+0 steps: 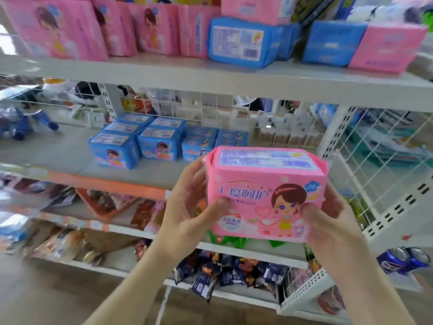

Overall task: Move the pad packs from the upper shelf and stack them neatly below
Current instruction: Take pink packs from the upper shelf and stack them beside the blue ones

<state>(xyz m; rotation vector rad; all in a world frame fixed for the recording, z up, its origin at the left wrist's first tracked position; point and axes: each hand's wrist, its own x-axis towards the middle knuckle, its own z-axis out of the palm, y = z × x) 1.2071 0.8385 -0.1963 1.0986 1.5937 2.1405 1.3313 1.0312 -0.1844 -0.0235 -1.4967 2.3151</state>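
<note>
I hold a pink pad pack (264,191) with a cartoon girl on its front, in the air in front of the second shelf. My left hand (189,207) grips its left end, thumb on the front. My right hand (332,226) grips its lower right corner. The upper shelf (164,69) carries several pink packs (58,26) on the left, blue packs (243,41) in the middle and a pink one (386,48) at the right. On the lower shelf (58,151) stand several blue packs (136,139) in rows.
A white wire grid (365,165) closes off the lower shelf on the right, with a wire back panel behind the blue packs. Further shelves below hold snack bags (234,270). Blue bottles (23,125) lie at the lower shelf's left end.
</note>
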